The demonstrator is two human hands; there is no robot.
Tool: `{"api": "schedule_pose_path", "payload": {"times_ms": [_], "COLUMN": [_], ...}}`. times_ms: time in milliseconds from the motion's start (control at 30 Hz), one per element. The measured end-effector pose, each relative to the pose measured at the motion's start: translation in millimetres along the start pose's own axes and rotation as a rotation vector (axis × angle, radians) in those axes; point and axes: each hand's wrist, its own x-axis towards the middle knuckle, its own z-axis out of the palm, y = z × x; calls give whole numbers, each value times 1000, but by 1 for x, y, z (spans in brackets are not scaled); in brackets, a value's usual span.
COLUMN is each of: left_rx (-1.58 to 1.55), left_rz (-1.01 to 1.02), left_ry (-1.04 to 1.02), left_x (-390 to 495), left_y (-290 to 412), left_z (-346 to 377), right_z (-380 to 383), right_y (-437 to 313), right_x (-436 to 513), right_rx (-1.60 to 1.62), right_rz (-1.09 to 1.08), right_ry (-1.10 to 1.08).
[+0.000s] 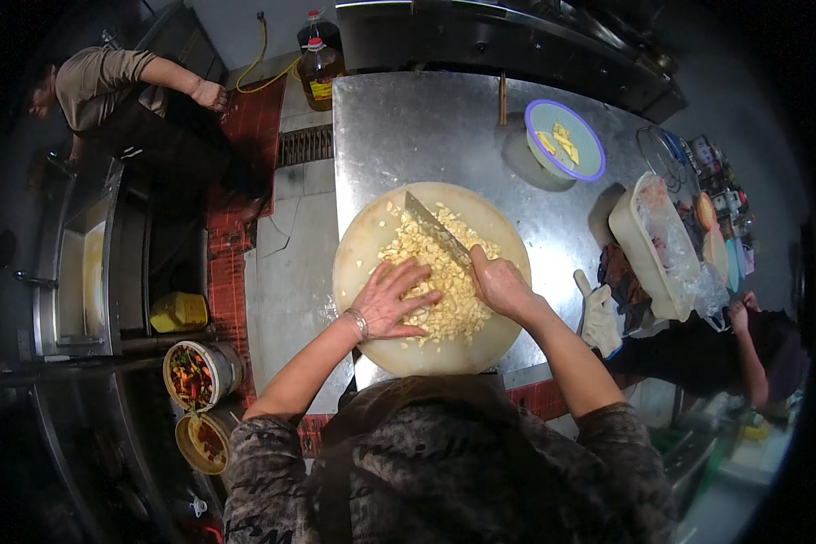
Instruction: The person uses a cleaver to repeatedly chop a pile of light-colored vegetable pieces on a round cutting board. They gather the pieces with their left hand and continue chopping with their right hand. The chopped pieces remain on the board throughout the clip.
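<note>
A round, pale cutting board (pixel 360 224) lies before me on a steel table. Chopped pale-yellow pieces (pixel 449 313), perhaps garlic or ginger, are heaped across its middle. My right hand (pixel 502 280) grips a cleaver (pixel 435 228) at its handle, which the fingers hide. The blade points up and to the left over the far side of the heap. Spread fingers of my left hand (pixel 394 302) rest on the near left part of the pieces, and a bracelet (pixel 358 324) circles that wrist.
Beyond the board stands a purple-rimmed colander (pixel 530 139) with yellow pieces inside. A white tub (pixel 629 234) with plastic-wrapped contents and a glove (pixel 600 316) lie right. One person (pixel 115 102) is at the left, another (pixel 741 347) at the right. Buckets (pixel 228 374) stand on the left floor.
</note>
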Motion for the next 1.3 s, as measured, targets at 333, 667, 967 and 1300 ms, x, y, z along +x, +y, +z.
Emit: {"api": "schedule_pose_path", "payload": {"times_ms": [333,667,967,1300], "left_rx": [113,-169,-281,-201], "left_rz": [-173,-396,-745,-587], "left_ry": [91,804,786,783], "left_x": [60,37,-18,-15], "left_y": [-1,-18,-20,-26], "left_z": [35,18,23,30], "right_z": [-2,41,-43,15], "right_y": [17,-5,-37,-21], "right_x": [-1,-14,-14,-7], "right_rx": [124,21,99,87], "right_rz": [1,74,-22,23], "right_ry": [45,1,-23,-60]}}
